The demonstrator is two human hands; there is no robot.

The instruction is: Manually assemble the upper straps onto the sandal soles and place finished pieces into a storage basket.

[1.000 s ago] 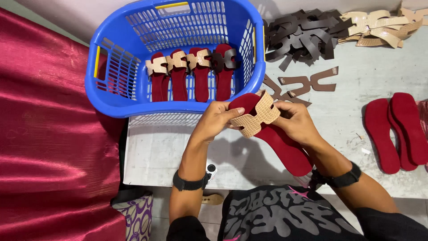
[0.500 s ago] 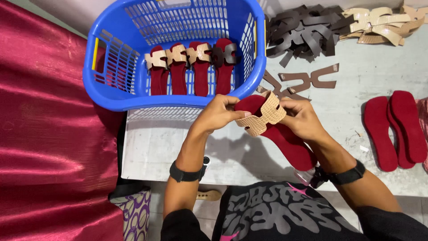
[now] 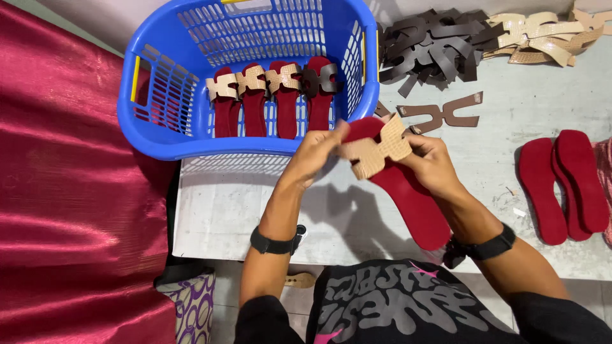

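Holding a red sandal sole point(image 3: 408, 197) above the grey bench point(image 3: 503, 108), both hands work at its front end, where a tan cross-shaped strap point(image 3: 376, 148) lies across it. The left hand point(image 3: 313, 151) has its fingers clenched on the left edge of the strap and the toe of the sole, thumb on top. The right hand point(image 3: 433, 162) grips the strap's right side, its fingers closed under the sole and its thumb pressing on the tan piece. The sole slants from the hands down toward the person's body, its heel near the bench's near edge. Each wrist wears a black band.

Just beyond the left hand stands a blue plastic basket point(image 3: 159, 127) with slotted walls; inside it four finished red sandals point(image 3: 271, 99) stand in a row, three with tan straps and one with a dark strap. Near the right hand, a single brown strap point(image 3: 446, 113) lies flat on the bench. Farther back sits a heap of dark brown straps point(image 3: 433, 44), and beside it, at the far right corner, a pile of tan straps point(image 3: 542, 35). Two bare red soles point(image 3: 564, 185) lie side by side on the right of the bench, well apart from the hands. A red satin cloth point(image 3: 64, 191) covers the whole left side
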